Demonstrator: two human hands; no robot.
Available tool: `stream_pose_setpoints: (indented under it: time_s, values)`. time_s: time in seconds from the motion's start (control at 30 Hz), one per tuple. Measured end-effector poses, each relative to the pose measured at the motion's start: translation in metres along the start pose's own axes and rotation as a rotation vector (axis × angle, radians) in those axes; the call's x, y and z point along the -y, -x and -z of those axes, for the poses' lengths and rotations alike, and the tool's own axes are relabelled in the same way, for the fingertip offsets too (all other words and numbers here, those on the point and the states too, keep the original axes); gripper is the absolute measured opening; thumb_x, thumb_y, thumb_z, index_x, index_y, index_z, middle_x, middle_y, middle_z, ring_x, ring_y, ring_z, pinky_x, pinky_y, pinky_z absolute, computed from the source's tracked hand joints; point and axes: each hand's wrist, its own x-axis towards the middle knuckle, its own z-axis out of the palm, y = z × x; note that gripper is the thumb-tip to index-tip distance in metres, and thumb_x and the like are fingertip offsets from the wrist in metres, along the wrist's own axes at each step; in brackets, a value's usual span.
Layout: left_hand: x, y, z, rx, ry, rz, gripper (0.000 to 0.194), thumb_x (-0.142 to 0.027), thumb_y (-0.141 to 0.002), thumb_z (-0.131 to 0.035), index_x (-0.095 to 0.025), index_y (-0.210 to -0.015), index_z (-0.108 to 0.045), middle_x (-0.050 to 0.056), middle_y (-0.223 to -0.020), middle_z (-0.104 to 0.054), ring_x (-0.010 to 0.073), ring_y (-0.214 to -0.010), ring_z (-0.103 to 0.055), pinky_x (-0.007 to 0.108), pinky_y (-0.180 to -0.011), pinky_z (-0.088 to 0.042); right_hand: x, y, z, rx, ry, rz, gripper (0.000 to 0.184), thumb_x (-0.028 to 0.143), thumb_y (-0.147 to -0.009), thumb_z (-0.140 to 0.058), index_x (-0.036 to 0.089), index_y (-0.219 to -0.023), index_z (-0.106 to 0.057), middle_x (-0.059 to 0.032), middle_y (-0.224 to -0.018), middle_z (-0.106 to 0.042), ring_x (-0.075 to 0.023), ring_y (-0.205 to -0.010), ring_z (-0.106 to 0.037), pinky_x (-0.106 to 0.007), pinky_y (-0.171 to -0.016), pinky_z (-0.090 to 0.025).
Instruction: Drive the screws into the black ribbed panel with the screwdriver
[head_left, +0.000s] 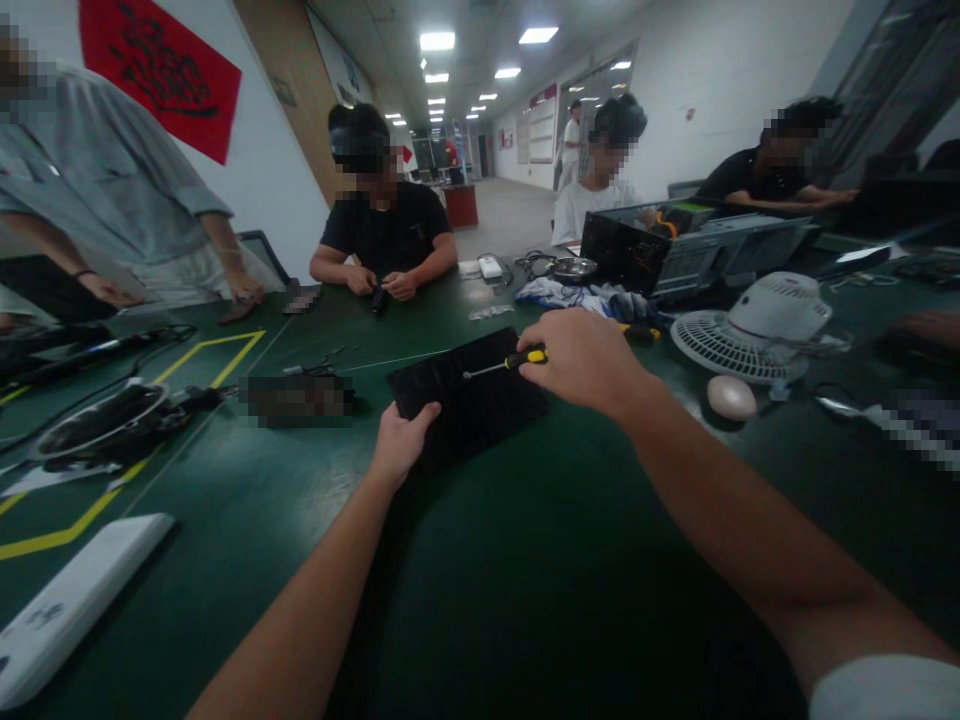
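A flat, dark rectangular panel [487, 410] lies tilted in front of me on the green table; its exact kind is too dark to make out. At its left edge my left hand [403, 440] grips it, thumb on top and fingers hidden beneath. My right hand [581, 360] is closed around the yellow and black handle of a screwdriver [491, 369]. The metal shaft points left over the panel. Whether its tip touches the surface, I cannot tell.
To the right stand a white fan [750, 330], a pinkish egg-shaped object [731, 398] and an opened computer case [660, 250]. Cables [105, 420] pile up at left, above a long white device [82, 610]. Across the table a person [382, 230] handles a small black object.
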Motion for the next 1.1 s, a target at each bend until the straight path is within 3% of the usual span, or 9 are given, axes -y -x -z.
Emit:
stream_pose_setpoints:
  time_s: [0.27, 0.4, 0.53, 1.1]
  values:
    - [-0.005, 0.003, -0.002, 0.001, 0.027, 0.015, 0.053, -0.039, -0.063, -0.094, -0.018, -0.106, -0.075, 0.011, -0.106, -0.082, 0.0297, -0.097, -0.079, 0.048, -0.098, -0.062, -0.002, 0.0, 0.007, 0.211, 0.059, -0.034, 0.042, 0.044, -0.106, -0.053, 0.017, -0.105, -0.085, -0.0179, -0.106, -0.083, -0.0344, -0.101, -0.076, -0.042, -0.08, -0.051]
    - [-0.005, 0.004, -0.001, 0.001, 0.037, 0.018, 0.051, -0.039, -0.062, -0.095, -0.018, -0.105, -0.075, 0.011, -0.105, -0.082, 0.0307, -0.098, -0.079, 0.048, -0.098, -0.062, -0.013, 0.0, 0.009, 0.147, -0.019, -0.057, 0.035, 0.049, -0.098, -0.065, 0.023, -0.112, -0.082, -0.0124, -0.106, -0.083, -0.0327, -0.1, -0.074, -0.039, -0.076, -0.048]
    - [-0.004, 0.004, -0.001, 0.009, 0.034, 0.012, 0.052, -0.04, -0.064, -0.094, -0.018, -0.106, -0.075, 0.011, -0.106, -0.082, 0.0309, -0.098, -0.079, 0.048, -0.097, -0.062, -0.017, 0.002, 0.01, 0.073, -0.014, -0.061, 0.028, 0.037, -0.087, -0.073, 0.026, -0.112, -0.081, -0.0085, -0.101, -0.081, -0.0302, -0.095, -0.072, -0.037, -0.074, -0.045]
    - [-0.004, 0.005, -0.003, -0.01, 0.011, 0.024, 0.048, -0.04, -0.064, -0.093, -0.017, -0.103, -0.074, 0.01, -0.099, -0.08, 0.0296, -0.091, -0.078, 0.046, -0.092, -0.063, -0.006, 0.001, 0.003, 0.049, 0.008, -0.049, 0.024, 0.028, -0.087, -0.072, 0.028, -0.109, -0.084, -0.0084, -0.105, -0.082, -0.0319, -0.099, -0.072, -0.039, -0.074, -0.045]
